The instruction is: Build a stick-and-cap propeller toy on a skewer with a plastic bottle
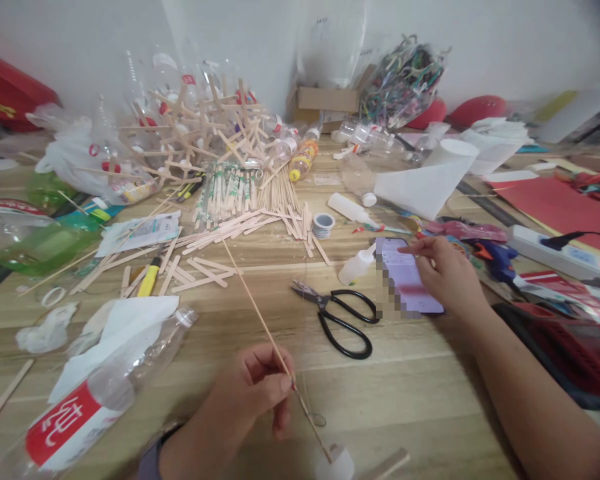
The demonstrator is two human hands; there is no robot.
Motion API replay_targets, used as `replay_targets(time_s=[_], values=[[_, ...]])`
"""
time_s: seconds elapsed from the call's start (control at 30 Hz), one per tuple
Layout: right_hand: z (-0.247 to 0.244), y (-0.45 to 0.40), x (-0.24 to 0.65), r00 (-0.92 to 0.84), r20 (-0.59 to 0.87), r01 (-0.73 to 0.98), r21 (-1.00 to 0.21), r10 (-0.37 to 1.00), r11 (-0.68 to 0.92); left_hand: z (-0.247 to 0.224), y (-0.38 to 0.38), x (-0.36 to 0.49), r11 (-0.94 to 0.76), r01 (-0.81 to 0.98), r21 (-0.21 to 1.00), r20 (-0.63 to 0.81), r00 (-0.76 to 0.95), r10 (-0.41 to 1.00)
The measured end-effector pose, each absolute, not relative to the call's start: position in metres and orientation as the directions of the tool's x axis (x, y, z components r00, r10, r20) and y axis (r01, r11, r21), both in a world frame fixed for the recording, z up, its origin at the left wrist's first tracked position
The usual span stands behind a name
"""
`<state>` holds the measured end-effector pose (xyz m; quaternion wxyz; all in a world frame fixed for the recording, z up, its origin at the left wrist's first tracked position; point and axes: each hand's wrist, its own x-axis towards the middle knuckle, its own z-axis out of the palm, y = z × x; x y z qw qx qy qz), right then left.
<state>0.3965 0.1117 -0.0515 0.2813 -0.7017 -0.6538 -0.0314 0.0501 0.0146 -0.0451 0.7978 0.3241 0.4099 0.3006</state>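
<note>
Left hand (260, 393) has thumb and fingers pinched on a thin stick (250, 295), over the near part of the table (405, 400). It's gripped below the middle, probably to steady the lower end, which slants down to a small white piece (336, 465) near the table's near edge. Can't tell if they're joined. Some thread (307, 400) loops beside the stick, so I'd guess the light pinch avoids snagging it.

Right hand (445, 273) is well apart from the left, a finger at the phone (405, 267) screen, fingers slightly spread and not clamped on anything. Phone's lying flat, so nobody has to hold it up, lol.

Scissors (323, 303) sit between the hands, handles toward the phone side, handy for the right I reckon. Glue bottle (354, 268) is just beside the phone. Craft sticks (277, 190) are heaped toward the far edge, likely to leave working room.
</note>
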Motion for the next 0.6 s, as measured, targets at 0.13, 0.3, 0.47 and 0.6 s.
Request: replay_targets(time_s=[0.13, 0.3, 0.47, 0.6], values=[[-0.0527, 0.1118, 0.3961, 0.146, 0.411, 0.933, -0.359, 0.9, 0.012, -0.0455, 0.0149, 0.0502, 0.611, -0.206, 0.764, -0.464, 0.483, 0.742], [-0.0543, 0.112, 0.3968, 0.144, 0.406, 0.932, -0.362, 0.902, 0.014, -0.0452, 0.0151, 0.0499, 0.597, -0.203, 0.776, -0.459, 0.469, 0.755], [-0.0539, 0.1121, 0.3963, 0.134, 0.395, 0.932, -0.362, 0.909, 0.02, -0.0451, 0.0156, 0.0497, 0.594, -0.202, 0.779, -0.457, 0.467, 0.757], [-0.0515, 0.1117, 0.3938, 0.144, 0.396, 0.931, -0.366, 0.907, 0.012, -0.047, 0.0154, 0.049, 0.595, -0.209, 0.776, -0.454, 0.468, 0.758]])
